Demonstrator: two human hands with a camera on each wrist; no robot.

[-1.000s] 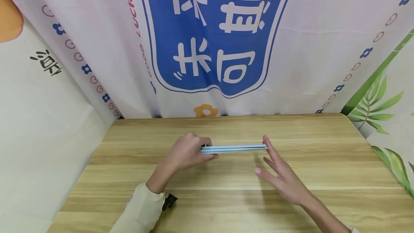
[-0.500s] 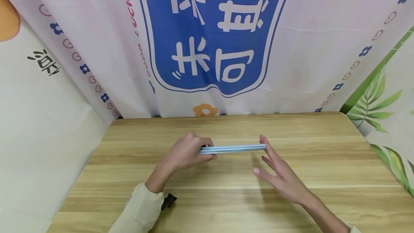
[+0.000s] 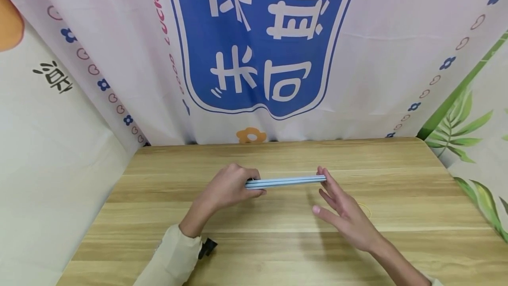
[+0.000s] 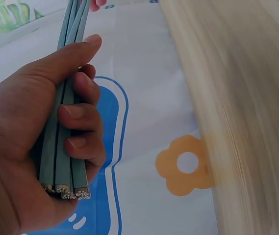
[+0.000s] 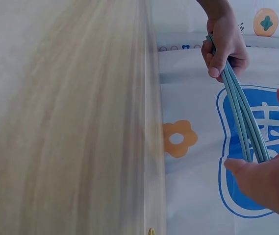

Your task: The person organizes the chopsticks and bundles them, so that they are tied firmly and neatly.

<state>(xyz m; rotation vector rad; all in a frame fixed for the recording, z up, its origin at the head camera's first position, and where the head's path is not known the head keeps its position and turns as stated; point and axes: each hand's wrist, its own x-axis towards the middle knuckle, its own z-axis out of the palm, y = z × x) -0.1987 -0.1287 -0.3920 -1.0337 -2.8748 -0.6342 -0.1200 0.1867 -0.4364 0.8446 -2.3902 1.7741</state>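
Observation:
A bundle of several pale blue chopsticks is held nearly level above the wooden table. My left hand grips it at the left end, fingers and thumb curled round it. Ornate silvery ends poke out below that palm in the left wrist view. At the other end, my right hand has its fingers fairly straight, the fingertips touching or very near the chopstick tips and the thumb held apart. From the right wrist view, the chopsticks fan out slightly toward the right palm; their very tips are hidden behind the thumb.
A thin yellow rubber band lies on the wooden table, partly behind my right hand. A printed cloth hangs along the table's back edge. Some black object sits by my left sleeve cuff.
My right hand and the tip end of the chopsticks have shifted slightly left and up. The tips sit a little closer together. My left hand keeps its grip, almost still.

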